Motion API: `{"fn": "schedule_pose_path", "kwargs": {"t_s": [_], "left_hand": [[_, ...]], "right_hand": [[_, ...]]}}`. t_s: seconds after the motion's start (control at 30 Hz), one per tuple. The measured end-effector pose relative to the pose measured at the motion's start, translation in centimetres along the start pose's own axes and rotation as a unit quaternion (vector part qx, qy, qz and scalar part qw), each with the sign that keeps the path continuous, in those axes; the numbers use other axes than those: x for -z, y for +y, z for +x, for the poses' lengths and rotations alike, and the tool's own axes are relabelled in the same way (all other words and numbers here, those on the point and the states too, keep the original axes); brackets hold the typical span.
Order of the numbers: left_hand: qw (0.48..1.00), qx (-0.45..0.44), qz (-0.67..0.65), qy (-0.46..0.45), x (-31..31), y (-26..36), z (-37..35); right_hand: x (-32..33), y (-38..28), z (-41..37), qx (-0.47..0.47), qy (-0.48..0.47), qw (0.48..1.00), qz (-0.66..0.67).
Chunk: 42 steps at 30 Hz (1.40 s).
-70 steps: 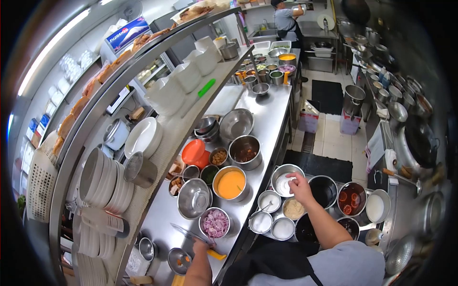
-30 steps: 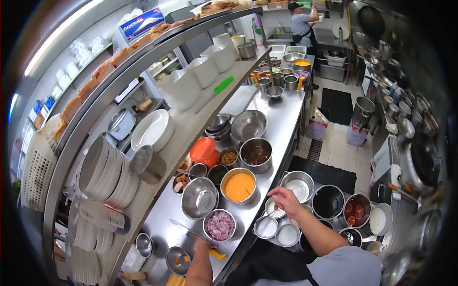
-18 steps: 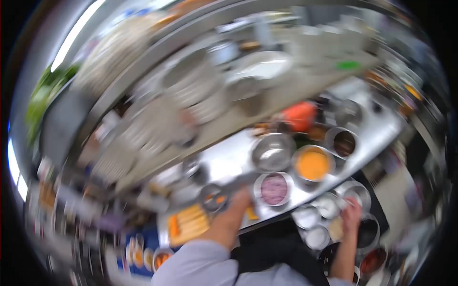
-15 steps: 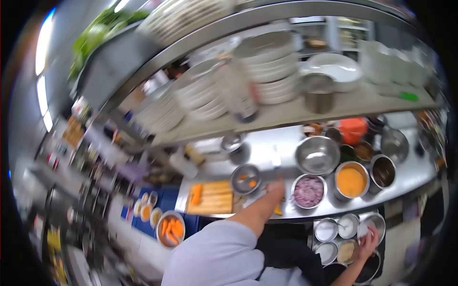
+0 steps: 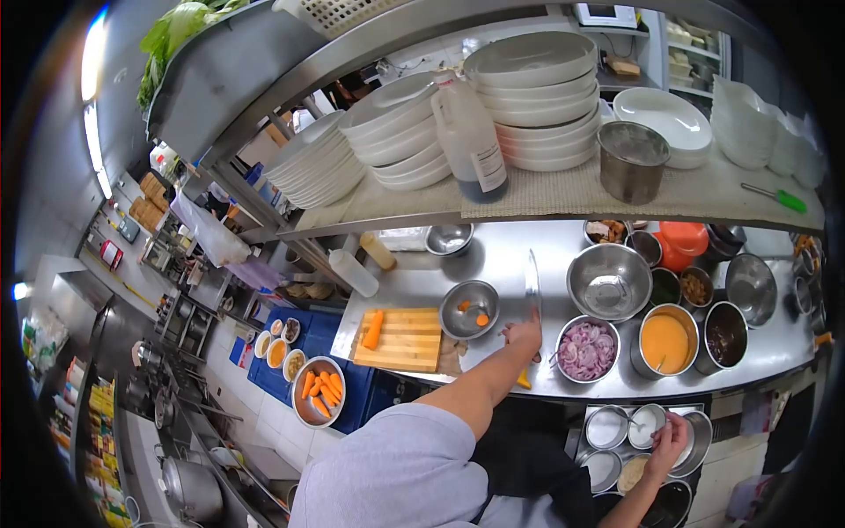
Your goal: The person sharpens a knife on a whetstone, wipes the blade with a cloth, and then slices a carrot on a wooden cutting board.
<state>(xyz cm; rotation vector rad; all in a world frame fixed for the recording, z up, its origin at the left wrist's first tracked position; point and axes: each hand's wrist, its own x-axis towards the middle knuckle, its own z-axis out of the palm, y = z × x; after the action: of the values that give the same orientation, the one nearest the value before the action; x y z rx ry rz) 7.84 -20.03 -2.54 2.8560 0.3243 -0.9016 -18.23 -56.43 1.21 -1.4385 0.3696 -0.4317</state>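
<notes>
My left hand (image 5: 523, 338) is closed around the handle of a kitchen knife (image 5: 532, 283), which lies on the steel counter with its blade pointing away. Left of it are a steel bowl (image 5: 455, 326) with a few carrot pieces and a wooden cutting board (image 5: 414, 350) bearing a peeled carrot (image 5: 373, 331). On its right stands a bowl of sliced red onion (image 5: 588, 349). Lower right, my right hand (image 5: 672, 442) hovers at several round tins of seasoning, beside a tin of white powder (image 5: 647, 421) with a spoon. Its fingers are curled together; whatever they hold is hidden.
A shelf (image 5: 554, 204) above the counter carries plate stacks (image 5: 537, 110), a plastic bottle (image 5: 469, 141) and a steel pot (image 5: 632, 163). Orange sauce (image 5: 664, 343) and a large steel bowl (image 5: 610, 280) stand to the right. A bowl of carrots (image 5: 319, 392) sits at lower left.
The view has steadied from a blur and shifted, so the counter sits slightly further right. My right hand's fingers have drawn together near the tins. My left hand remains at the knife.
</notes>
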Motion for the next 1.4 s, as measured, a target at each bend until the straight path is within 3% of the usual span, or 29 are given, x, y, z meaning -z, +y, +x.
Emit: {"fn": "schedule_pose_path", "kwargs": {"t_s": [0.17,0.3,0.47,0.67,0.8,0.9,1.03,1.2,1.27,1.4], "left_hand": [[1.0,-0.013,0.01,-0.007,1.1,0.3,-2.0],[0.999,0.008,-0.022,0.022,0.5,0.3,-1.7],[0.999,0.01,-0.028,-0.013,0.4,0.2,-0.9],[0.996,0.041,-0.071,-0.027,-0.6,0.2,1.0],[0.994,0.057,-0.074,-0.053,0.9,0.9,-0.8],[0.992,0.086,-0.096,-0.019,0.0,0.6,0.1],[0.996,0.044,-0.041,-0.058,1.5,0.7,-1.1],[0.999,0.023,0.004,-0.039,0.9,0.7,-1.2],[0.997,0.07,-0.041,-0.01,0.2,0.7,-0.2],[0.995,0.051,-0.064,-0.052,1.3,0.6,-0.5]], "right_hand": [[-1.9,-0.5,-0.6,-0.023,-0.093,0.991,-0.092],[-2.9,-1.3,-2.0,-0.042,-0.124,0.987,-0.09],[-4.6,-1.3,-4.2,-0.077,-0.136,0.981,-0.117],[-6.7,-1.0,-5.8,-0.015,-0.269,0.954,-0.131],[-8.9,-2.7,-6.1,-0.04,-0.332,0.931,-0.148],[-10.3,-3.9,-6.1,-0.039,-0.375,0.908,-0.185],[-10.8,-3.9,-6.2,-0.006,-0.439,0.872,-0.219],[-10.3,-3.6,-7.5,-0.062,-0.429,0.864,-0.258],[-9.8,-2.8,-8.1,-0.094,-0.42,0.865,-0.258],[-9.9,-2.9,-8.8,-0.146,-0.402,0.878,-0.216]]}}
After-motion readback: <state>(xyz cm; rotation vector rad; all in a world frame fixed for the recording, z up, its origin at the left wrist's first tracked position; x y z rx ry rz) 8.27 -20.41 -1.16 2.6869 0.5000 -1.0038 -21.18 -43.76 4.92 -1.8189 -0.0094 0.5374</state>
